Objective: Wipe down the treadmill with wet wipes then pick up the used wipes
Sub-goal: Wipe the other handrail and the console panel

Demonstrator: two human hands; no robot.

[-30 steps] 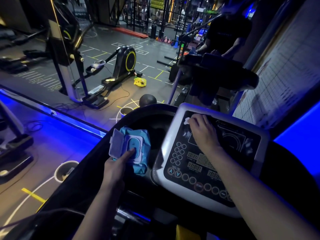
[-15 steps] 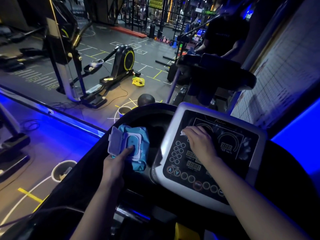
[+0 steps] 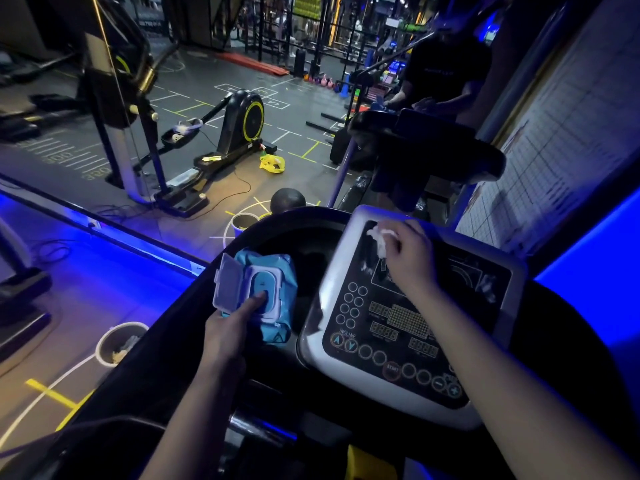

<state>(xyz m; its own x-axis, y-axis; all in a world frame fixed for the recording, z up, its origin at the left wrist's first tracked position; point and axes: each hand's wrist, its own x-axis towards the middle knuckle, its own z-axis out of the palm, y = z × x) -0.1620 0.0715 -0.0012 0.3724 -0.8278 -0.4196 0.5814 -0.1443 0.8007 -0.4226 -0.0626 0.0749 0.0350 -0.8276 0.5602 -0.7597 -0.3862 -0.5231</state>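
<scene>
Head view. Right hand point(image 3: 407, 258) has its fingers curled, pinching a crumpled white wet wipe point(image 3: 379, 239) and pressing it to the upper left corner of the treadmill console point(image 3: 398, 318), above the round buttons. The hand and wipe are a little blurred.

Left hand point(image 3: 225, 336) holds the blue wipes pack point(image 3: 280, 282) with its thumb point(image 3: 254, 303) laid on the oval dispenser opening; the other fingers are hidden under the pack's near edge. The pack's white flip lid point(image 3: 228, 284) stands open to the left. The pack sits in the dark tray point(image 3: 311, 244) just left of the console.

On the floor at left is a white bucket point(image 3: 119, 344) with crumpled scraps inside. Beyond the tray are a second bucket point(image 3: 244, 221) and a dark ball point(image 3: 287, 201). Further back are a yellow bag point(image 3: 272, 163) and a black and yellow exercise machine point(image 3: 242, 123). A person in dark clothing point(image 3: 446, 71) stands at the next machine.
</scene>
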